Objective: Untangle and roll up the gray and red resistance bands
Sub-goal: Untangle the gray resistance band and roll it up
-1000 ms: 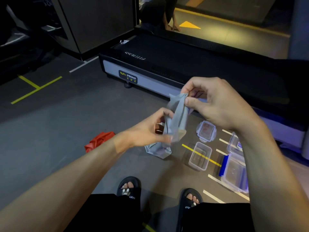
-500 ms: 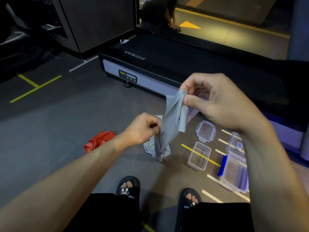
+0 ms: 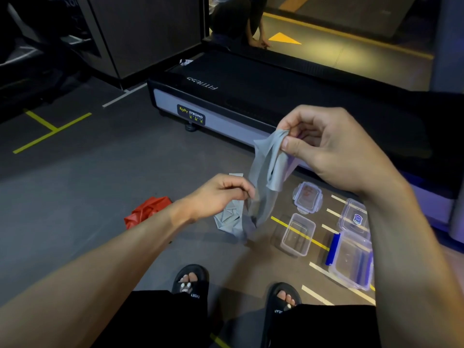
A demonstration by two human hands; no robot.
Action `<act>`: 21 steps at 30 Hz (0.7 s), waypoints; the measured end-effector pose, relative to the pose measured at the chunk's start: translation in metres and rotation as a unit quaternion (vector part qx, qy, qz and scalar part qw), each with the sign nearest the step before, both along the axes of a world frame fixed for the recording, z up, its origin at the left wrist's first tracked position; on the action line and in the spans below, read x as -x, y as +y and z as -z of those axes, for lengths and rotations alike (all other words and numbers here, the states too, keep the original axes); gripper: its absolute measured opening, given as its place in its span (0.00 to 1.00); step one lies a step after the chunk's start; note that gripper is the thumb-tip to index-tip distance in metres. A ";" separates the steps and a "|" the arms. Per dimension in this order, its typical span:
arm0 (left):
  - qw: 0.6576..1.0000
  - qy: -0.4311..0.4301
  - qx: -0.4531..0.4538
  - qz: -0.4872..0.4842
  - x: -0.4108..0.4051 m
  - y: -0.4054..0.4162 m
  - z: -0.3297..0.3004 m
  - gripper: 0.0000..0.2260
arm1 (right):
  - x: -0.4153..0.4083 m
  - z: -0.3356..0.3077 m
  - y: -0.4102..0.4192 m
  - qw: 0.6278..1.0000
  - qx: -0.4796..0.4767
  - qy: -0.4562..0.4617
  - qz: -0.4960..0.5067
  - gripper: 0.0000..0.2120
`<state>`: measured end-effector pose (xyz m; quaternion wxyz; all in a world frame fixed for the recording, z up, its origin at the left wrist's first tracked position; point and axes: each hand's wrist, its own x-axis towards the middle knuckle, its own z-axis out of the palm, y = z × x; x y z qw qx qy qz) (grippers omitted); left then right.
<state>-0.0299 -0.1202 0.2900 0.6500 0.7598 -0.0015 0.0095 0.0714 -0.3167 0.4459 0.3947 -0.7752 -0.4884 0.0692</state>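
Gray band [image 3: 266, 169] in both pinching hands

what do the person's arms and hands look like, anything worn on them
Both forearms are bare as far as the picture shows, with no sleeves. The left hand and right hand wear no gloves, and no watch, ring or wristband shows. The nails look short and plain.

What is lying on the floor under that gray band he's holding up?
Under the gray band its own crumpled lower end rests on the dark floor. A yellow floor stripe runs out from beneath it. Whatever the crumpled heap covers cannot be seen.
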 end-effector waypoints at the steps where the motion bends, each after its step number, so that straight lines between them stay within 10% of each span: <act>1: 1.000 -0.006 0.007 -0.003 -0.001 -0.002 -0.002 0.16 | 0.000 0.000 0.000 1.000 0.000 0.001 -0.003 0.06; 14: 0.997 -0.016 -0.046 -0.064 -0.002 -0.002 -0.002 0.04 | 0.000 0.001 0.000 1.000 -0.004 0.008 -0.012 0.06; 21: 0.997 -0.017 -0.047 -0.053 0.001 0.000 -0.001 0.17 | 0.001 0.000 0.000 1.000 -0.001 0.010 -0.007 0.06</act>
